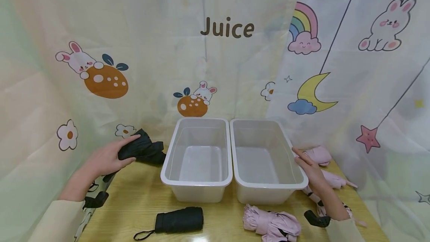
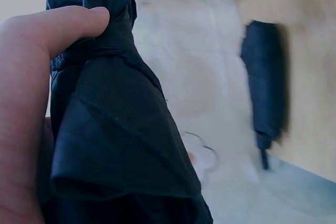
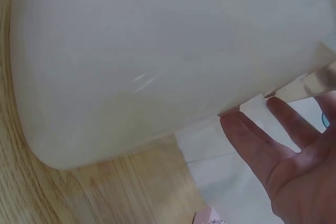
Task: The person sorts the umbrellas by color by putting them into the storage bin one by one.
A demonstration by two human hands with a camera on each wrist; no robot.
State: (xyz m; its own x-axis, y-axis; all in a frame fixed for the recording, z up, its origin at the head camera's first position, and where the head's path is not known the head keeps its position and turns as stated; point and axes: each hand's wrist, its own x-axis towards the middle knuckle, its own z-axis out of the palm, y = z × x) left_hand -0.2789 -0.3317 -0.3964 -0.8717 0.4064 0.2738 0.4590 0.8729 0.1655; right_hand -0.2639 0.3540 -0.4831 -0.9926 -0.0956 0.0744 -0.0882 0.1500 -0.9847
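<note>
My left hand grips a folded black umbrella left of the left white bin. In the left wrist view, the thumb lies across the bunched fabric near its strap. My right hand touches the outer right side of the right white bin, just at its rim. The right wrist view shows those fingers fairly straight against the translucent wall. On the table in front lies another black umbrella with a wrist loop. A pink umbrella rests to its right.
More pink umbrellas lie right of the bins, partly behind my right arm. A dark folded umbrella lies near the table edge in the left wrist view. The wooden table meets a printed cloth at the back and sides.
</note>
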